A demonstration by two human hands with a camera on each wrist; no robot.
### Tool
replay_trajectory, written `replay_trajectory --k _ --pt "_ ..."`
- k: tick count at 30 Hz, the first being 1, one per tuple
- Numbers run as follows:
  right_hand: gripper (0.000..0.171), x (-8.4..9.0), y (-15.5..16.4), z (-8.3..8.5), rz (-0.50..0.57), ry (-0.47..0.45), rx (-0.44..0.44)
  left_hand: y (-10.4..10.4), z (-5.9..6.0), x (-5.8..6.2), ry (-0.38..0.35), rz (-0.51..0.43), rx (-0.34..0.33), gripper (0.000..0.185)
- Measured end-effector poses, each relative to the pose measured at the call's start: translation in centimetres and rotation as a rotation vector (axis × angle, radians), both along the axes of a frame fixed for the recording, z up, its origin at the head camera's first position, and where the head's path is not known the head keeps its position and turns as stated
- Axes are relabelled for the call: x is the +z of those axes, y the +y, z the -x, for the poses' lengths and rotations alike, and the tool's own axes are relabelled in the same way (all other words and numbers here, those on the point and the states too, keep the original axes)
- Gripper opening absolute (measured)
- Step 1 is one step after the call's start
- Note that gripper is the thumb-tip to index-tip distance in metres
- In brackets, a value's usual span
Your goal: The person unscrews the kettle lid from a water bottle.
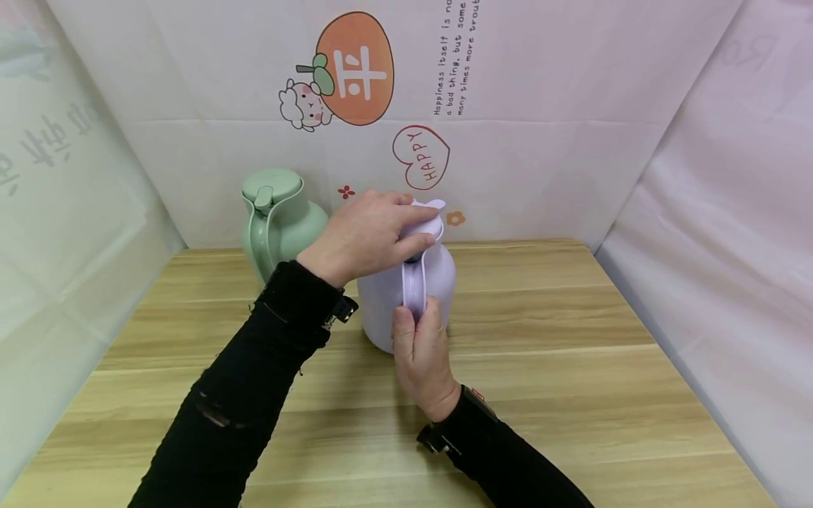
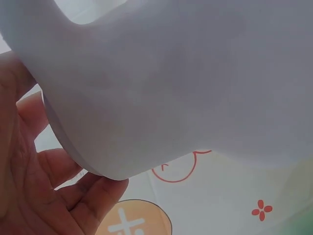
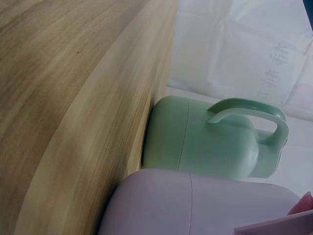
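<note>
Both hands on the lilac vacuum jug, lid and handle held.

Head view: the lilac vacuum jug (image 1: 406, 286) stands upright mid-bench (image 1: 571, 367); the left hand (image 1: 365, 233) curls its grip over the lid (image 1: 427, 224), and the right hand (image 1: 420, 353) wraps the handle (image 1: 414, 286). A green vacuum jug (image 1: 277, 222) stands behind, near the back wall. Left wrist view: fingers (image 2: 93, 198) cup the lid's (image 2: 161, 88) rim closely; the grip looks firm. Right wrist view: the lilac jug's body (image 3: 195, 205) lies just in front of the green jug (image 3: 205, 139); only a fingertip (image 3: 302, 203) shows. To work the lid well, I judge the handle hand should brace the jug against the bench while the lid hand keeps an even grip.
</note>
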State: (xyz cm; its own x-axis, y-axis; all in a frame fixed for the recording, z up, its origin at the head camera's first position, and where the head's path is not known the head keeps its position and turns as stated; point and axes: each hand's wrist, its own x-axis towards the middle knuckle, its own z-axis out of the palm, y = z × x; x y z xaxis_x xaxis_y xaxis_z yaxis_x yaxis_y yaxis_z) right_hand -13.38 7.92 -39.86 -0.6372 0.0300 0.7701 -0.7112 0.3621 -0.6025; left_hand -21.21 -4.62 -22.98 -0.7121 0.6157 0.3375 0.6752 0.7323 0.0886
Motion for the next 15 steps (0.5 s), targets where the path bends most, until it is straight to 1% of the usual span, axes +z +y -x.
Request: replay_trajectory --k 6,11,15 --pt "0.019 0.03 0.0 -0.05 0.014 -0.02 0.016 0.14 0.1 0.0 -0.01 -0.009 0.027 0.048" --pt "0.025 0.03 0.03 -0.04 0.005 -0.02 0.008 0.27 0.11 -0.03 -0.019 -0.028 0.046 0.05" --pt "0.028 0.08 0.03 -0.07 0.001 -0.015 0.007 0.39 0.01 -0.05 -0.009 -0.033 0.06 0.05"
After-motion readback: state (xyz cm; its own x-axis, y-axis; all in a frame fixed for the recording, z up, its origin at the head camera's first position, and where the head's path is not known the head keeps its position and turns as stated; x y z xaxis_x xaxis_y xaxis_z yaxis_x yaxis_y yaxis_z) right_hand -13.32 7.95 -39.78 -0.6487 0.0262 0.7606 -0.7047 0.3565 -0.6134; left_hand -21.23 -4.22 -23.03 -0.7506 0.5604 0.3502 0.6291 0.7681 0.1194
